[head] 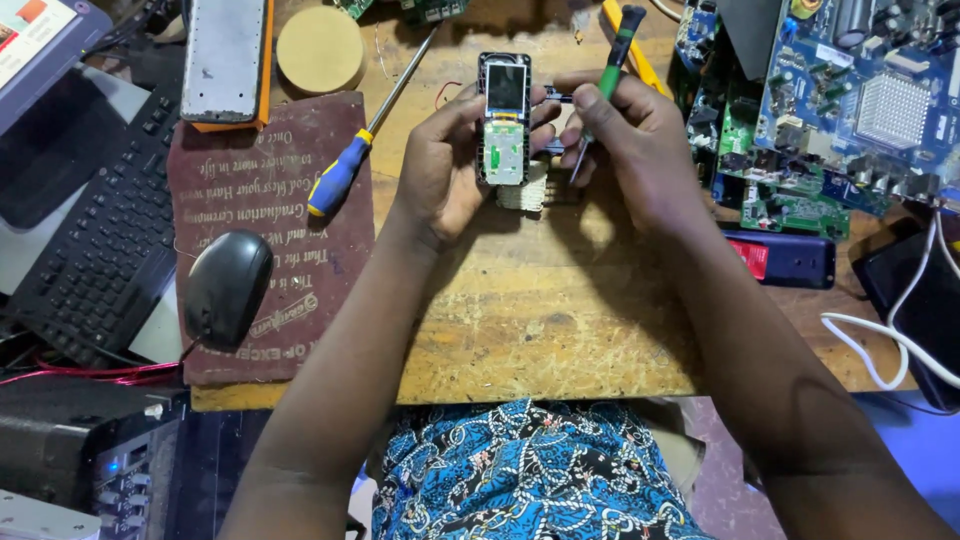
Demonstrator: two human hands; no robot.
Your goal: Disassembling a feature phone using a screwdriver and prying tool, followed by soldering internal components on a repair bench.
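Left hand [440,170] grips small opened black-framed phone with bare screen and green board [503,120], upright over wooden bench [540,310]. Right hand [630,140] closed around thin green-handled screwdriver [608,75], just beside phone.

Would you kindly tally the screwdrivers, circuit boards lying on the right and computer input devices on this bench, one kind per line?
Screwdrivers: 2, green-handled screwdriver in the right hand, blue-and-yellow screwdriver on the mat.
Circuit boards: 2, blue board, green board.
Input devices: 2, keyboard, mouse.
Total: 6
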